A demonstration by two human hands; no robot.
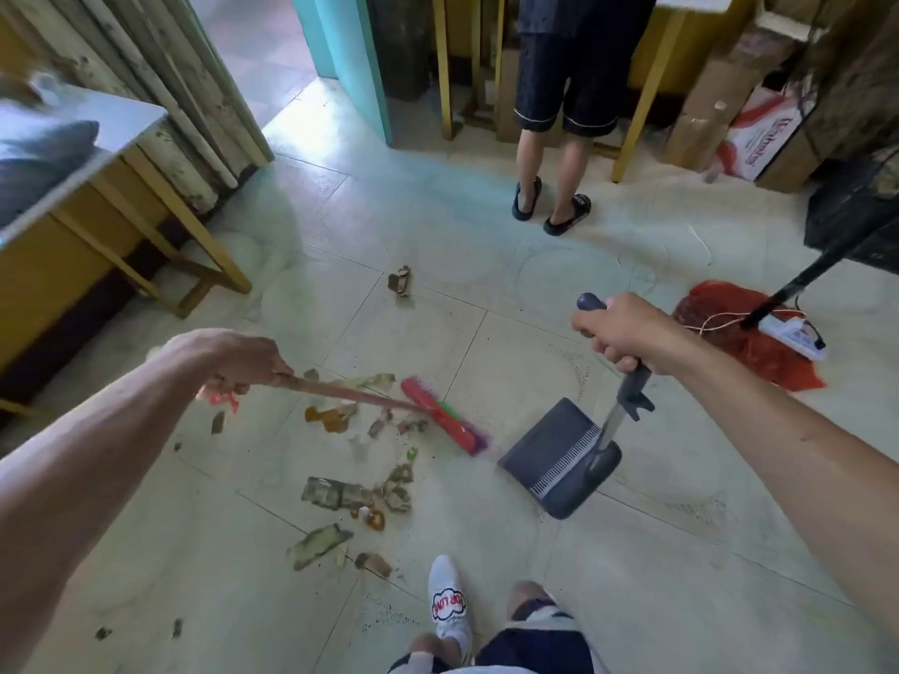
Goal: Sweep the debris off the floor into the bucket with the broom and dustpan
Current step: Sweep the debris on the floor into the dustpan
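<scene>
Gripping the broom [440,420] by its reddish handle, my left hand [233,357] has its fingers wrapped tight around the stick, and the red and green brush head sits blurred on the floor [656,552] just left of the dustpan [559,457]. My right hand [620,328] is closed around the top of the dustpan's upright handle; the dark pan rests on the tiles with its open edge facing the brush. Debris [340,493] lies scattered to the left of and below the broom head: torn paper, brown scraps, orange bits. One stray scrap [400,280] lies farther up the floor. I see no bucket.
</scene>
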